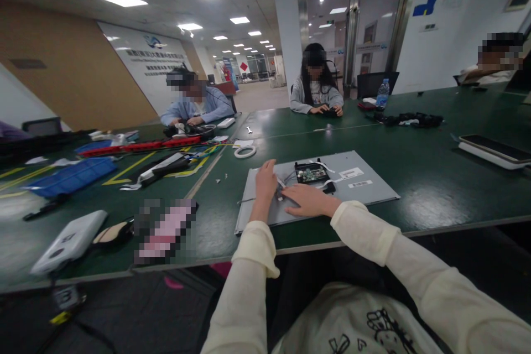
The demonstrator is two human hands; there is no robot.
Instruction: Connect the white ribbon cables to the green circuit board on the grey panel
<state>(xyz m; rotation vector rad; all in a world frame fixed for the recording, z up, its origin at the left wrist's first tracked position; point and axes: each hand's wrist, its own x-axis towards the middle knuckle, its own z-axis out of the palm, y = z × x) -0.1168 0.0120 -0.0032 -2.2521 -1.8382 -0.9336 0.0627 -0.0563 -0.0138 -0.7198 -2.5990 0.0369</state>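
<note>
A flat grey metal panel (373, 191), which looks like the back of a display, lies on the green table before me. On it sits a green circuit board (309, 172) in a black frame, with white ribbon cables (338, 181) beside it. My left hand (265, 185) is over the panel's left part, fingers bent together next to a thin light strip; what they grip is hidden. My right hand (309, 199) lies low across the panel just below the board, fingers stretched left and thumb apart, fingertips at small cable parts near my left hand.
A roll of white tape (244, 151) lies beyond the panel. Leftward are a blue tray (72, 176), a white device (68, 241) and a blurred pink object (168, 232). A phone on a white box (493, 150) is at right. Co-workers sit across the table near a water bottle (382, 94).
</note>
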